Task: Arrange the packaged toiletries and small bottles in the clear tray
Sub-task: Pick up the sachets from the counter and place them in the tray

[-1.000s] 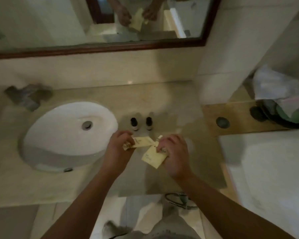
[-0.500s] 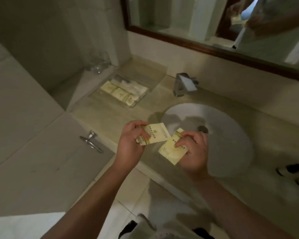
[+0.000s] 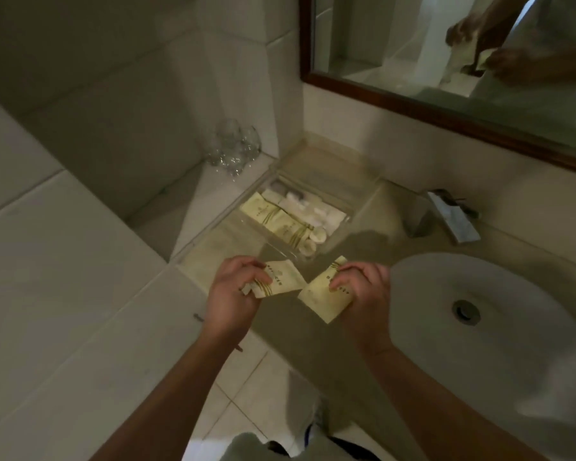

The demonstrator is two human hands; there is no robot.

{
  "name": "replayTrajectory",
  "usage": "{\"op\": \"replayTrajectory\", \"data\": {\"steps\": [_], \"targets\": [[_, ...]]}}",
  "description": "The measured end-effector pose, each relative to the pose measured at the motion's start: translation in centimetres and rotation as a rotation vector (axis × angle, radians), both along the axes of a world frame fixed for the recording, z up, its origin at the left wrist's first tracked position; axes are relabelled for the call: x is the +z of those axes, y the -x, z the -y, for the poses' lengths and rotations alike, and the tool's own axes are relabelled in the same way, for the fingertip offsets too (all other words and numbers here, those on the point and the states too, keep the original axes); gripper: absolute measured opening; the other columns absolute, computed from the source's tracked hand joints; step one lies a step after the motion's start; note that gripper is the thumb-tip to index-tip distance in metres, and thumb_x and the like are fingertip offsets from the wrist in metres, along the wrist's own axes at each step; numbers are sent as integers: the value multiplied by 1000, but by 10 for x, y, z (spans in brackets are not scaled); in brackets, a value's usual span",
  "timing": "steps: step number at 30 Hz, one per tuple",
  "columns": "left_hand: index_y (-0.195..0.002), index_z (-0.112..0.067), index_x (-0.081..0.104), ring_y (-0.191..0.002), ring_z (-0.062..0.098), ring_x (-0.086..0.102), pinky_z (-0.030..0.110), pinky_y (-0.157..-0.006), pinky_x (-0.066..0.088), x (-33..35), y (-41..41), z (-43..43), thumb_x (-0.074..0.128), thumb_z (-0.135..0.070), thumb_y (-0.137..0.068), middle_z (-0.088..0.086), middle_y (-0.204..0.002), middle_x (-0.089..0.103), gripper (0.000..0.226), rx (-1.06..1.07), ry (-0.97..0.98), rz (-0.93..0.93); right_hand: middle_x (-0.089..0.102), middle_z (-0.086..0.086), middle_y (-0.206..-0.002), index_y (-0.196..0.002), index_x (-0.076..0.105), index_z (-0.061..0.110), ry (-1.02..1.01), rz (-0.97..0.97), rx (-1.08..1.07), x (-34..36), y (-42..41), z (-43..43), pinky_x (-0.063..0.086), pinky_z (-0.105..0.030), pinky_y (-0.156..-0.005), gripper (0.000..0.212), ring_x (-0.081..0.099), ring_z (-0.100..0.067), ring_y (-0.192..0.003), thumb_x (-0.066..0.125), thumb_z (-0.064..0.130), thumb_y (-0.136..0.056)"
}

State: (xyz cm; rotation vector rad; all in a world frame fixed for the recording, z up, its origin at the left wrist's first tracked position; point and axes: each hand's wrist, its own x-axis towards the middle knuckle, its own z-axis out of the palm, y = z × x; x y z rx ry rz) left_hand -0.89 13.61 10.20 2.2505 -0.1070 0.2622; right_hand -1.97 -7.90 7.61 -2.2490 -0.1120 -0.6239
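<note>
- Left hand (image 3: 232, 296) pinches one sachet (image 3: 285, 281); right hand (image 3: 363, 294) grips a second sachet (image 3: 320, 302)
- Tray (image 3: 363, 207) has come into view just beyond both; dropping them in looks next

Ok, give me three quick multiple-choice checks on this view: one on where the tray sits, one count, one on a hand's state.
1. Where is the clear tray?
A: in the sink. B: on the counter, in the corner left of the faucet. C: on the floor.

2. How many hands hold a cream packet?
A: none. B: one. C: two.

3. What is the right hand doing?
A: pinching a packet. B: hanging open. C: gripping a glass.

Answers:
1 B, the clear tray sits by the wall corner, beyond the hands.
2 C, the left hand holds the left packet and the right hand holds the right packet.
3 A, its fingers curl onto the right packet's edge.
</note>
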Motion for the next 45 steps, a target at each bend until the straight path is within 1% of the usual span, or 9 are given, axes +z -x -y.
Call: {"op": "replayTrajectory", "data": {"steps": [3,7,11,16,22,26,33,38,45], "targets": [[-82,-21,74,-93,10,49,20,-82,42,5,-31,-27,76,6,-68,-15,-90,55,31,77,-97,59,64,5,-92,-73,65,24,15,-46,60,-5,-37,-21,37,-27,-80,17,49,-17,-93,72,33,-60],[-99,-17,72,-82,16,53,33,-74,46,11,-74,-41,71,-2,-78,-9,-86,53,26,171,-144,86,65,3,-94,-77,64,25,13,-153,39,-19,-66,-37,41,-32,-82,34,56,-22,-94,88,17,-55],[-103,-11,70,-73,15,54,29,-65,49,0,-133,-41,60,9,-76,0,-83,57,34,-26,-232,137,71,4,-95,-81,74,22,139,-170,28,-25,-99,-46,43,-28,-83,32,55,-13,-95,88,9,-55],[-113,-13,67,-89,30,64,37,-74,54,-27,-206,-31,50,-5,-78,11,-101,65,40,-223,-299,-38,69,3,-101,-94,77,18,104,-249,-128,-19,-123,-60,38,-17,-85,34,48,-7,-98,76,-4,-69],[-118,-18,61,-99,29,61,38,-77,51,-56,-255,-13,51,7,-76,8,-112,63,50,-354,-342,-175,65,-6,-78,-74,66,6,87,-110,-228,-18,-145,-65,41,-20,-69,9,54,-17,-77,59,11,-76],[-119,-17,59,-103,28,58,36,-81,50,-71,-263,-15,56,5,-73,9,-115,58,51,-419,-329,-286,63,-8,-79,-69,66,5,164,-42,-253,-25,-151,-66,38,-17,-70,11,54,-20,-76,62,11,-77],[-127,-22,49,-113,27,53,35,-93,47,-80,-273,-26,76,-26,-73,8,-131,43,61,-433,-375,-452,63,-5,-85,-77,69,12,227,-152,-243,-39,-161,-68,39,-22,-73,14,50,-17,-84,73,4,-66],[-124,-29,52,-116,26,46,42,-100,45,-79,-278,-40,75,-37,-66,6,-128,36,62,-540,-420,-298,61,-1,-89,-82,68,14,184,-313,-208,-51,-173,-75,44,-25,-76,24,55,-20,-87,77,-1,-66],[-141,-41,36,-142,29,16,40,-113,17,-76,-286,-56,64,-51,-78,-1,-155,25,69,-709,-752,-274,57,-1,-105,-93,65,20,283,-520,-74,-59,-183,-82,47,-35,-88,29,49,-21,-103,75,12,-68]]}}
